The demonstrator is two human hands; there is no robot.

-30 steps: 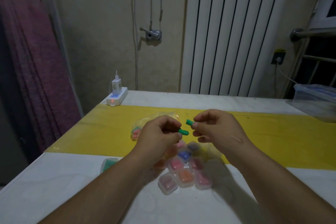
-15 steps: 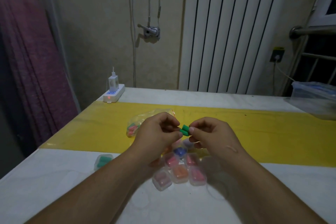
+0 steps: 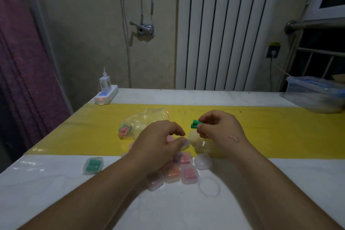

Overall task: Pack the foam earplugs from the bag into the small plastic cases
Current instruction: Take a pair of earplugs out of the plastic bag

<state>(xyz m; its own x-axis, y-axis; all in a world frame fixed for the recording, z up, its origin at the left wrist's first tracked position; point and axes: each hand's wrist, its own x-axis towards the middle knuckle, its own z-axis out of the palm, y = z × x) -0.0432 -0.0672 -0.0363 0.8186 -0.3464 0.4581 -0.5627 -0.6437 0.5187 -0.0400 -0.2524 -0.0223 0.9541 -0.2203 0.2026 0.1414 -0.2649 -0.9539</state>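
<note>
The person's right hand [image 3: 220,129] is pinching two green foam earplugs [image 3: 195,124], short soft cylinders lying side by side, between the thumb and curled fingertips. It is holding them in the air above the yellow plastic table runner [image 3: 280,132].

The left hand [image 3: 158,142] is hovering low over the cluster of small clear plastic cases [image 3: 188,173], with its fingers curling toward one clear case [image 3: 185,144] at the runner's edge. Whether it is gripping that case or only brushing it cannot be told. The crumpled clear plastic bag [image 3: 147,118], holding a few pink and green plugs, is lying just beyond this hand.

The pinch appears to be catching only one end of the pair, so one plug may be working loose and could drop among the cases. A light case would probably skid or flip if it is not being steadied while the plugs are pushed in. Springy foam sitting proud of the rim would likely stop the lid snapping shut. The left wrist is also passing right over the filled pink and orange cases and could scatter them.
</note>
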